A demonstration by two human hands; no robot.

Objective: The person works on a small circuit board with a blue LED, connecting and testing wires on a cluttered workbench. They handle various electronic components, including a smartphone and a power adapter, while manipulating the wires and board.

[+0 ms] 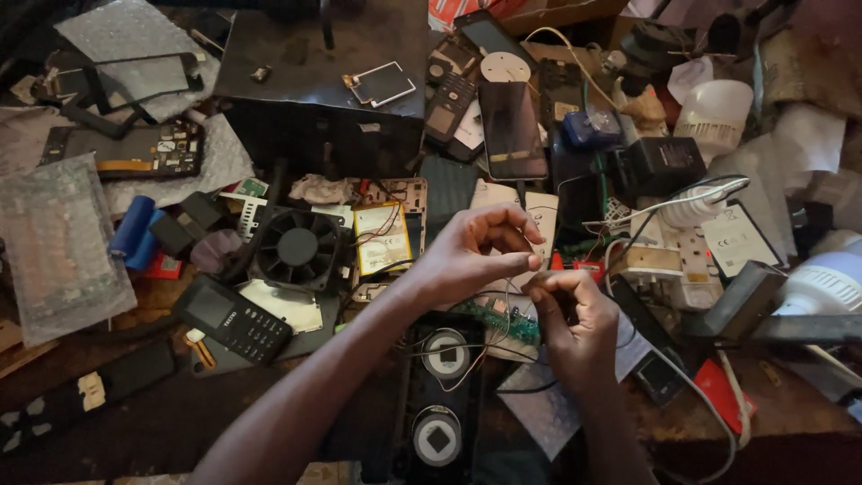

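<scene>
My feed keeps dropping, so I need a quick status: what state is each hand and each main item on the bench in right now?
left hand: raised, fingertips pinching thin wires
right hand: fingertips meeting the left, on the same wires
thin wires: loose, trailing down to the board
green circuit board: bare, lying flat
speaker unit: flat, two cones up
keypad phone: screen dark, face up
cooling fan: flat; spinning cannot be told
smartphone: screen dark

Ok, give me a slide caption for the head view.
Both hands pinch thin wires above a green circuit board on a cluttered bench.
</scene>
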